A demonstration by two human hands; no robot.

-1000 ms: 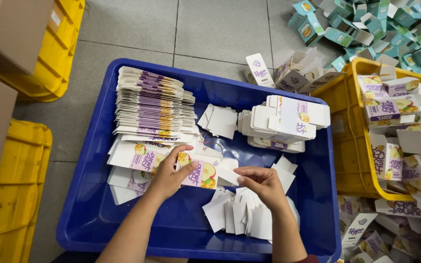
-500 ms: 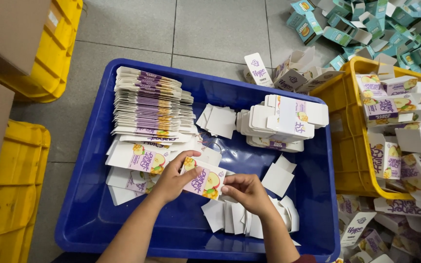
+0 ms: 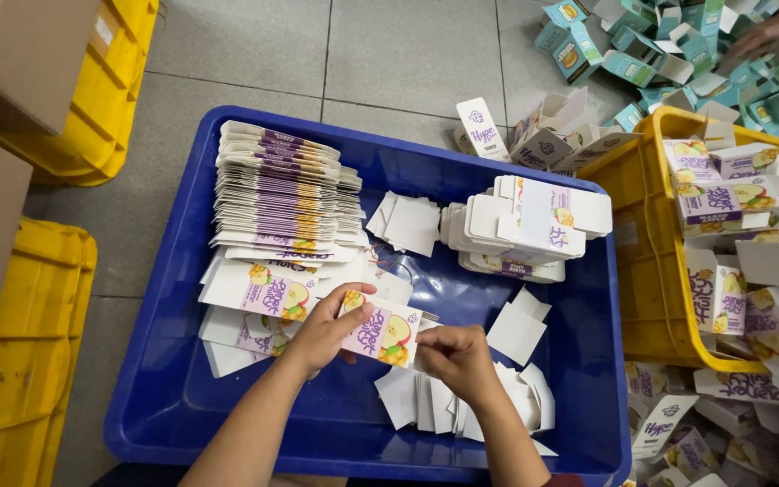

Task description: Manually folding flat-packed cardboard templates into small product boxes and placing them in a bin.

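Seen from the head camera, looking down into a blue crate (image 3: pixel 164 397) on a grey tiled floor (image 3: pixel 407 54). In the middle, a flat carton blank (image 3: pixel 380 329), white with purple print and fruit pictures, held above the crate floor between both hands. Left hand (image 3: pixel 322 329) curled around the left edge of the blank, thumb on top, fingers pressed under it. Right hand (image 3: pixel 457 356) closed at the right edge of the blank, fingers bent and pinching it; exact contact of the fingertips hidden by the knuckles. Just under the right hand, a loose row of white card inserts (image 3: pixel 462 406) lying on the crate bottom, and one more white insert (image 3: pixel 516 329) a little to the right. Behind the left hand, a tall stack of flat blanks (image 3: pixel 281 194), with some spread blanks (image 3: pixel 259 293) at its foot. At the far right side of the crate, a pile of folded white cartons (image 3: pixel 534 221). Right of the crate, touching it, a yellow basket (image 3: pixel 646 271) full of assembled boxes. On the left, two yellow crates (image 3: pixel 38 361) and brown cardboard boxes (image 3: pixel 20 54). In the top right corner, teal boxes (image 3: pixel 660 45) on the floor and another person's hand (image 3: pixel 759 36) among them.
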